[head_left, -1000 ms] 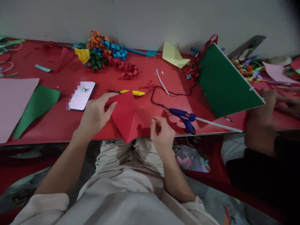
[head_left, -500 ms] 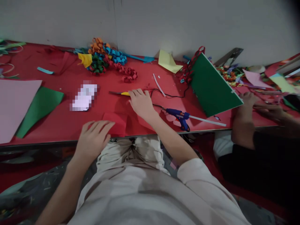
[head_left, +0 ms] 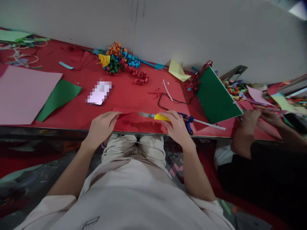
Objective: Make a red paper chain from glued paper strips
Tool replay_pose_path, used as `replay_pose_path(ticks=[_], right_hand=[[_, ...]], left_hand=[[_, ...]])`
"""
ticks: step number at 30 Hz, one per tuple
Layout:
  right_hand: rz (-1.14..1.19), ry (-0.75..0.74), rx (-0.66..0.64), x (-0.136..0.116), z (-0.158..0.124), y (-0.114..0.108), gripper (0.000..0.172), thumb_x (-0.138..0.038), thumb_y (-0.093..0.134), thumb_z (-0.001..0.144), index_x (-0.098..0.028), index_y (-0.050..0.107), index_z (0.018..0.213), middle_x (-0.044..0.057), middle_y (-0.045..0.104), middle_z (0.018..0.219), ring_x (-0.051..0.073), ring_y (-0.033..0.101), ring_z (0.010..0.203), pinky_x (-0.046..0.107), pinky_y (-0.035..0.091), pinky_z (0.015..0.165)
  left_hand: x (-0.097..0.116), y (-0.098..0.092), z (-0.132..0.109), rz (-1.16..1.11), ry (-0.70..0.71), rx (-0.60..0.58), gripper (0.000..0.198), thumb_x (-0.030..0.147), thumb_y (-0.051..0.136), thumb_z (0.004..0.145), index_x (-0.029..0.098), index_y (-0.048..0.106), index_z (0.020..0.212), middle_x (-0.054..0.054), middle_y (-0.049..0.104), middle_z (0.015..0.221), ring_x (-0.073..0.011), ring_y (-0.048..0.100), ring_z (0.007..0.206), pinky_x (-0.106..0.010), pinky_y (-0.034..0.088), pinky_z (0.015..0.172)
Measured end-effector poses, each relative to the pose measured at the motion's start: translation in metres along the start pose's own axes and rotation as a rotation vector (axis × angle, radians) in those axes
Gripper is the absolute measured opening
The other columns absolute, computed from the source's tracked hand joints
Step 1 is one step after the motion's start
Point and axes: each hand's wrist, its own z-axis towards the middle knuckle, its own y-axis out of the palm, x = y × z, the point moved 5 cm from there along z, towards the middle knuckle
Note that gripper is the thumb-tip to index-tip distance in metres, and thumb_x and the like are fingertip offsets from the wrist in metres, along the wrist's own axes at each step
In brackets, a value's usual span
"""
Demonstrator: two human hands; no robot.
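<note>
In my right hand [head_left: 178,127] is a yellow-handled craft knife [head_left: 161,117], its grey blade pointing left above the table. My left hand [head_left: 103,125] pinches the edge of a piece of red paper [head_left: 127,120] at the table's front edge. The red paper is hard to tell apart from the red tabletop beneath it. Just behind my right hand lies a blue glue gun [head_left: 189,119], partly hidden by that hand, with a clear glue stick [head_left: 208,124] sticking out to the right.
Left on the red table [head_left: 83,119] are a phone [head_left: 100,92], pink paper [head_left: 28,95] and green paper [head_left: 56,100]. Paper chains [head_left: 124,60] lie at the back. A green board [head_left: 217,95] leans at right, near another person's hands [head_left: 261,115]. A black cord [head_left: 160,100] runs behind the glue gun.
My right hand has picked up the craft knife and brought it right and nearer to me. My left hand has closed on the red paper. The view has shifted slightly.
</note>
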Motion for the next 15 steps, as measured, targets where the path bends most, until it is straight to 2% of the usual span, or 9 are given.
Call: replay_pose_path(ticks=[2, 5, 7, 9, 12, 15], right_hand=[[0.003, -0.040, -0.085, -0.002, -0.011, 0.010, 0.035, -0.020, 0.050, 0.103, -0.026, 0.063, 0.135, 0.010, 0.067, 0.128, 0.027, 0.062, 0.122, 0.045, 0.045, 0.105], [-0.013, -0.085, -0.169, -0.013, -0.009, 0.031, 0.035, -0.018, 0.048, 0.103, -0.023, 0.063, 0.135, 0.010, 0.067, 0.127, 0.026, 0.061, 0.118, 0.044, 0.044, 0.103], [-0.033, -0.087, -0.191, -0.018, -0.003, 0.041, 0.035, -0.018, 0.048, 0.104, -0.022, 0.062, 0.135, 0.011, 0.067, 0.127, 0.026, 0.060, 0.117, 0.043, 0.044, 0.100], [-0.042, -0.081, -0.189, -0.019, 0.002, 0.046, 0.034, -0.020, 0.049, 0.103, -0.022, 0.062, 0.135, 0.012, 0.066, 0.128, 0.027, 0.059, 0.116, 0.043, 0.043, 0.098], [-0.045, -0.075, -0.177, -0.015, 0.003, 0.048, 0.034, -0.023, 0.050, 0.103, -0.021, 0.061, 0.135, 0.012, 0.066, 0.128, 0.028, 0.058, 0.117, 0.043, 0.041, 0.097], [-0.059, -0.040, -0.165, -0.008, -0.001, 0.046, 0.033, -0.023, 0.052, 0.102, -0.022, 0.061, 0.134, 0.011, 0.067, 0.128, 0.028, 0.058, 0.118, 0.043, 0.040, 0.095]], left_hand=[[0.003, 0.000, -0.001, -0.051, 0.074, -0.027, 0.037, 0.029, 0.042, 0.106, 0.023, 0.072, 0.127, -0.008, 0.076, 0.127, -0.0253, 0.073, 0.116, -0.041, 0.056, 0.101], [0.011, -0.001, -0.004, -0.045, 0.215, -0.122, 0.031, 0.032, 0.049, 0.104, 0.025, 0.074, 0.121, -0.007, 0.075, 0.132, -0.0250, 0.068, 0.127, -0.047, 0.049, 0.115], [0.018, -0.001, -0.003, 0.011, 0.249, -0.176, 0.026, 0.037, 0.054, 0.102, 0.024, 0.076, 0.106, -0.007, 0.074, 0.133, -0.0273, 0.067, 0.129, -0.051, 0.047, 0.115], [0.027, 0.003, 0.002, 0.087, 0.220, -0.179, 0.028, 0.039, 0.053, 0.102, 0.022, 0.076, 0.102, -0.008, 0.072, 0.137, -0.0294, 0.065, 0.130, -0.052, 0.048, 0.110], [0.040, 0.018, 0.012, 0.201, 0.185, -0.197, 0.042, 0.042, 0.051, 0.104, 0.020, 0.066, 0.136, -0.013, 0.059, 0.154, -0.0331, 0.057, 0.140, -0.055, 0.046, 0.111], [0.044, 0.037, 0.015, 0.227, 0.232, -0.319, 0.053, 0.034, 0.043, 0.106, 0.020, 0.048, 0.157, -0.012, 0.043, 0.166, -0.0314, 0.043, 0.153, -0.055, 0.038, 0.122]])
